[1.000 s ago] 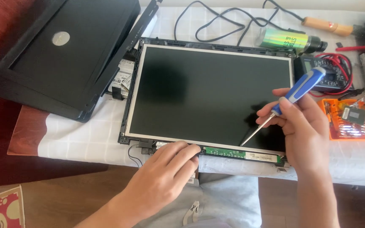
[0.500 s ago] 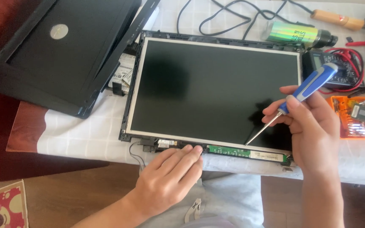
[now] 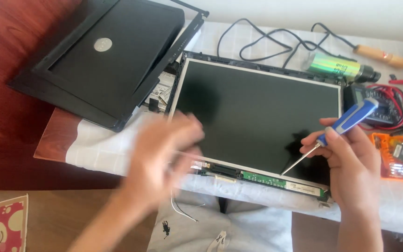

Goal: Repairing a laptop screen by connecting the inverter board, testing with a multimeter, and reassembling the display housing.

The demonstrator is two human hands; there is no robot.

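The bare display panel [image 3: 257,116] is lying flat on the cloth-covered bench [image 3: 99,149], beside the black lid [image 3: 103,60]. The left hand [image 3: 164,154] is hovering blurred at its lower-left corner; grip indeterminable. The right hand [image 3: 350,163] is pinching a blue-handled screwdriver [image 3: 341,126], tip at the lower edge.

Bright, even daylight is spread across the scene, strongest on the pale wall along the top edge. The left hand [image 3: 164,158] is smeared by heavy motion blur, while the right hand [image 3: 350,163] is rendered sharp. Soft shadows are cast on the dark screen panel [image 3: 257,112], and faint glare is caught on the black lid [image 3: 103,60].
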